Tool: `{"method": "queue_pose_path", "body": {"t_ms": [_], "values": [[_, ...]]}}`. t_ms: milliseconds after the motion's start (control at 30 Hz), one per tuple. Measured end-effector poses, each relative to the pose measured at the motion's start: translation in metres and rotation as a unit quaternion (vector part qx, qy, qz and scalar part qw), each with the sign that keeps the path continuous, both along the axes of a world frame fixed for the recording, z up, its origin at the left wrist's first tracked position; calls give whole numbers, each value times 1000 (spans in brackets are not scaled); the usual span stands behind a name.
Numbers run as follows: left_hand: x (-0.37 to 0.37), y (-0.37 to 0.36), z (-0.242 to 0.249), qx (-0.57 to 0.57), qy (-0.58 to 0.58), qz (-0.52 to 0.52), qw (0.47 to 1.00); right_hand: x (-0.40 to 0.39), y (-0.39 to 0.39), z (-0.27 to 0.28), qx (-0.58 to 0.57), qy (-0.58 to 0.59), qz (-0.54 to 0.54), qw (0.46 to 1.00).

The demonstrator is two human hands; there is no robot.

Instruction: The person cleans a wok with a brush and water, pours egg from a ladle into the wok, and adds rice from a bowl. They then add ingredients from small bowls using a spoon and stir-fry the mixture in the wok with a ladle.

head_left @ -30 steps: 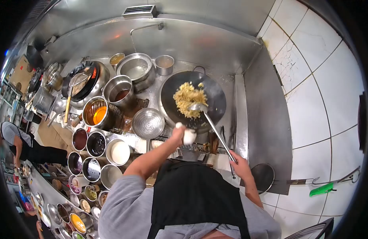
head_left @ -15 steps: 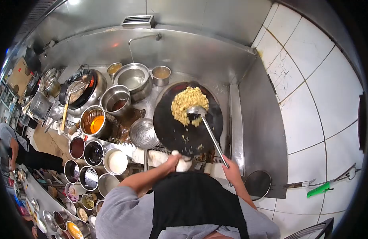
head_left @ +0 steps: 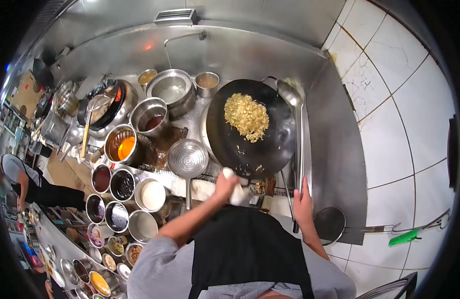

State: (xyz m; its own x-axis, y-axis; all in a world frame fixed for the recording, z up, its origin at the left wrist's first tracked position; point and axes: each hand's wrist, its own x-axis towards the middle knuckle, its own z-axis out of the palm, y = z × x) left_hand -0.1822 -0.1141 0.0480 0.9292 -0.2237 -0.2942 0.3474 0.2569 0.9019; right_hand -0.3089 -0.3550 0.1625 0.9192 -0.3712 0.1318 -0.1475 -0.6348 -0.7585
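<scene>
My left hand (head_left: 226, 187) is closed around a white cloth (head_left: 238, 193) at the near rim of the dark wok (head_left: 275, 157). Chopped yellowish food (head_left: 247, 117) lies in a mound in the wok. My right hand (head_left: 303, 205) is at the long handle of a metal ladle (head_left: 289, 93), with one finger stretched along it. The ladle's bowl is beyond the wok's upper right edge, and its dark handle end shows below my hand. A perforated strainer (head_left: 187, 158) rests left of the wok.
Metal pots stand at the left, including one with orange liquid (head_left: 121, 146) and a large pot (head_left: 171, 90) under the tap (head_left: 202, 35). A round mesh strainer (head_left: 329, 225) hangs near the tiled wall (head_left: 389, 149). Another person (head_left: 25, 179) stands far left.
The ladle has moved out of the food to the wok's right side, with my right hand shifted right. The wok has shifted up and right in the view, with my left hand still at its rim.
</scene>
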Motion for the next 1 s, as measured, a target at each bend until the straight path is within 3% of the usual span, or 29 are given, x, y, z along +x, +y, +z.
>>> {"method": "queue_pose_path", "body": {"t_ms": [33, 67, 100, 133, 167, 200, 233, 300, 333, 400, 433, 500, 567, 633, 700, 800, 833, 867, 900, 967, 1000], "values": [[-8, -6, -21, 66, -77, 71, 992, 0, -2, -8, -58, -47, 21, 997], [-10, -5, -33, 97, -59, 67, 991, -2, -3, -15, 15, 49, 24, 998], [-13, -5, -41, 129, -38, 63, 989, -1, 6, -8, 18, 48, 21, 998], [-12, -8, -40, 152, -75, 87, 982, 2, 20, 8, 243, 118, 17, 963], [-7, -6, -40, 154, -74, 84, 982, 7, 29, 18, 452, 183, 11, 873], [0, -4, -31, 108, -41, 69, 991, 14, 31, 16, 558, 186, 42, 807], [4, -2, -23, 62, -4, 53, 997, 22, 30, 10, 626, 191, 69, 753], [6, 13, -16, 14, 104, 17, 994, 33, 28, 2, 780, 209, 36, 589], [0, 20, -14, -26, 150, 6, 988, 29, 27, 4, 780, 213, 33, 587], [-20, 29, -5, -94, 216, 6, 972, 15, 26, 19, 847, 254, 36, 466], [-21, 25, -4, -135, 198, 16, 971, 16, 24, 24, 846, 254, 36, 468], [6, 21, -16, -216, 298, -59, 928, 11, 24, 35, 866, 226, -17, 446], [50, 6, -2, -151, 306, -49, 939, 17, 34, 46, 865, 218, -36, 451], [58, 1, 4, -177, 282, -93, 938, 20, 36, 47, 858, 173, -13, 483], [11, 10, 19, -295, 319, -137, 890, 18, 28, 56, 846, 165, 8, 507], [-14, 31, 75, -315, 289, -171, 888, 12, 25, 74, 778, 112, 15, 618], [-6, 39, 86, -324, 304, -173, 879, 11, 27, 78, 779, 113, 9, 617], [12, 43, 71, -294, 250, -248, 888, 10, 30, 85, 744, 109, -4, 660], [22, 41, 54, -339, 301, -214, 865, 13, 31, 93, 703, 104, -10, 703], [9, 49, 50, -266, 259, -177, 911, 9, 33, 104, 667, 111, 24, 736], [1, 50, 38, -96, 154, -120, 976, 4, 32, 103, 644, 103, 14, 758]]}}
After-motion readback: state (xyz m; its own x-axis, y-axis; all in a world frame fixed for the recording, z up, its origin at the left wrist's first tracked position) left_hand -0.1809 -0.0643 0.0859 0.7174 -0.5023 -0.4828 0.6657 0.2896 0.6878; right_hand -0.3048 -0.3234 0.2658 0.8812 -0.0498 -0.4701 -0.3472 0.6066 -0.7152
